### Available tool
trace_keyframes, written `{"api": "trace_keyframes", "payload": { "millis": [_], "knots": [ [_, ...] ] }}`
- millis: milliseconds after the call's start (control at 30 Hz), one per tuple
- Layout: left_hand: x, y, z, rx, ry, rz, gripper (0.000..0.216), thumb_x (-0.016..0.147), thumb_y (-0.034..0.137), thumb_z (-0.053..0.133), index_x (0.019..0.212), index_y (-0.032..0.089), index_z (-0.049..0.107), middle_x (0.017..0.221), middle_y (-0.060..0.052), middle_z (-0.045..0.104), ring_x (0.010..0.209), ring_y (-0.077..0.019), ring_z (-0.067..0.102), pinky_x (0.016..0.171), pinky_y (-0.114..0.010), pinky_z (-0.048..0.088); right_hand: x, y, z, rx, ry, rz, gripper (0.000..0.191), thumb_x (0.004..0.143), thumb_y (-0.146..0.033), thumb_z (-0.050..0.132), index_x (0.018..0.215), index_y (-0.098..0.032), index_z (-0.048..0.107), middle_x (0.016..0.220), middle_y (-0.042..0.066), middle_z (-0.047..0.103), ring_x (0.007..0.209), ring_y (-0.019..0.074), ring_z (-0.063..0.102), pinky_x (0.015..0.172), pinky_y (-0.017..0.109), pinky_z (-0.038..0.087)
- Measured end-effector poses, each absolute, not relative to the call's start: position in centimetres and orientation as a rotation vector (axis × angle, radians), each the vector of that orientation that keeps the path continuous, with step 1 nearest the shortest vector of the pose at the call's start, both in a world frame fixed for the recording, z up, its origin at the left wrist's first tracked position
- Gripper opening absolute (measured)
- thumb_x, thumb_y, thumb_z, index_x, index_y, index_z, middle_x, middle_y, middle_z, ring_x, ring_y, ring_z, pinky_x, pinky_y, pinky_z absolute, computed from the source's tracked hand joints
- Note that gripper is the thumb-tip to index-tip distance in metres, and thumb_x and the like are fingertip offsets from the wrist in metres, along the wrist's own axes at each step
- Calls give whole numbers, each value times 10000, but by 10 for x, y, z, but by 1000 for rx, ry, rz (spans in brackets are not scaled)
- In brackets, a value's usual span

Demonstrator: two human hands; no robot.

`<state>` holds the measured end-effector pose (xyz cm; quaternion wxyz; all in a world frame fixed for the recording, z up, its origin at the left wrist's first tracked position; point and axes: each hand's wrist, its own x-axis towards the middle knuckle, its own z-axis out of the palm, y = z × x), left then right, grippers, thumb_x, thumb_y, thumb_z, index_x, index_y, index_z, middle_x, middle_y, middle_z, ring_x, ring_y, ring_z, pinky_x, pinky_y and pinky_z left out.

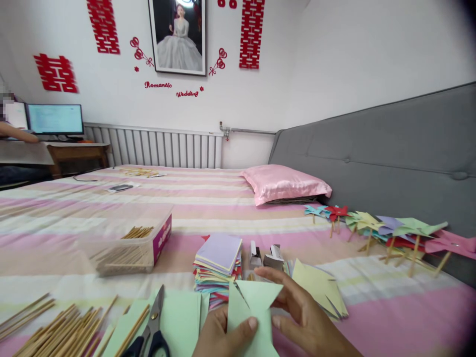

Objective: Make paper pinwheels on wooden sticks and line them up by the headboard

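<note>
At the bottom centre, my left hand (219, 333) is closed on a light green paper square (250, 298) with slits cut in from its corners, the thumb pressing on its front. Beside the paper's right edge is my right hand (307, 317), its thumb and index finger apart; some fingers are partly behind the paper's flap. Just beyond the hands stand a stack of coloured paper squares (219, 253) and two small open boxes (273, 258). Yellow slit paper squares (316, 287) lie to the right. Scissors (153, 322) with dark handles rest on green paper sheets (180, 317) at left.
Wooden sticks (70, 329) lie loose at front left. Behind them is a clear plastic box (126, 263) holding more sticks. Finished paper pinwheels (416, 227) line the grey headboard (372, 148), near a pink pillow (286, 182). A person's arm (17, 133) shows at the far-left desk.
</note>
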<state>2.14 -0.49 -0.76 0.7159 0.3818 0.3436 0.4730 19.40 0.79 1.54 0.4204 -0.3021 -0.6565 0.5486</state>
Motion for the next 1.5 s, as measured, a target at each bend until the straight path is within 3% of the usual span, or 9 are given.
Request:
{"api": "trace_keyframes", "payload": {
  "millis": [67,200,300,500,767,967,1133,1333,1500],
  "knots": [
    [20,-5,-6,851,770,1041,443,551,394,749,868,89,694,737,-123,699,581,-177,602,593,-291,447,196,8,18,-668,-1596,1459,632,768,-335,594,1315,-327,279,1365,97,368,1120,225,489,941,403,363],
    [20,-6,-6,894,732,1018,493,547,416,745,899,75,689,703,-132,697,582,-188,611,601,-301,454,197,8,21,-593,-1583,1537,711,729,-383,632,1328,-264,268,1281,119,444,1130,248,468,935,399,356],
    [20,-5,-9,904,757,1012,517,543,422,745,916,69,685,724,-144,696,593,-193,610,581,-294,450,196,10,19,-622,-1546,1544,721,717,-394,639,1319,-236,276,1151,115,534,983,238,556,819,362,430],
    [18,-4,-9,874,863,1022,541,486,453,765,864,71,697,717,-134,696,590,-178,596,567,-275,437,195,18,6,-771,-1492,1499,428,696,-283,679,1084,-192,522,903,60,613,788,174,595,675,266,451],
    [21,-5,-8,1014,992,1057,475,517,409,763,844,68,706,664,-99,686,531,-125,549,525,-228,411,189,17,2,-955,-1541,1339,319,698,-166,635,1008,-188,565,846,18,540,664,120,554,574,222,424],
    [22,-5,-9,1001,1126,1112,471,530,404,755,843,57,703,670,-121,699,535,-164,582,546,-260,445,183,15,4,-839,-1440,1384,363,713,-244,656,1053,-205,533,916,41,561,762,157,587,648,254,463],
    [18,-2,-7,790,1063,1178,446,522,367,770,829,53,691,678,-143,708,610,-224,628,600,-309,486,187,18,7,-774,-1291,1461,338,806,-380,547,1099,-215,509,944,76,628,617,113,588,508,205,428],
    [13,1,-9,712,913,1172,459,575,359,742,927,71,676,861,-174,707,769,-276,650,738,-363,480,190,19,-3,-767,-1455,1442,120,774,-270,613,847,-194,670,747,25,664,656,113,594,575,199,439],
    [14,-1,-9,738,881,1140,538,529,390,763,949,65,675,864,-185,705,777,-292,650,759,-381,475,189,13,2,-786,-1698,1338,96,759,-218,617,761,-190,710,781,43,693,747,159,618,674,246,457]
  ]
}}
